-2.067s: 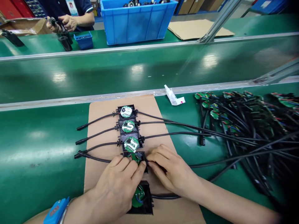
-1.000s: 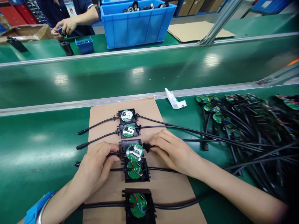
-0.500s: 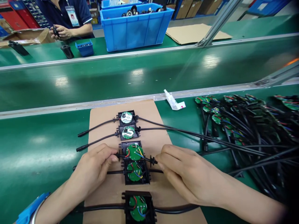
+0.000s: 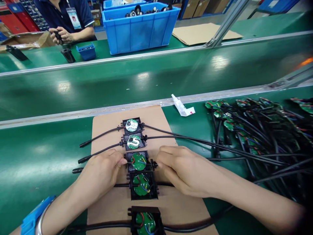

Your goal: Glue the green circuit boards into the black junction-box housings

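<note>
Several black housings with round green circuit boards lie in a column on a brown cardboard mat (image 4: 107,120). My left hand (image 4: 100,174) pinches the cable at the left side of the third housing (image 4: 138,161). On that housing's right side, my right hand (image 4: 183,169) pinches the cable grommet. The board in it shows its green side with coloured wires. Two housings above, one (image 4: 132,125) and another (image 4: 133,141), show white-marked boards. Below lie a fourth housing (image 4: 143,186) and a fifth (image 4: 145,222).
A heap of black cables with green boards (image 4: 256,130) lies at the right. A white bit of plastic (image 4: 182,106) rests by the conveyor rail. Across the green belt, another person's hands (image 4: 60,34) work beside a small blue bin (image 4: 85,52) and a large blue crate (image 4: 139,27).
The third board was flipped from its white-marked side to its green wired side and set down into its housing. Both hands moved from the fourth housing up to the third.
</note>
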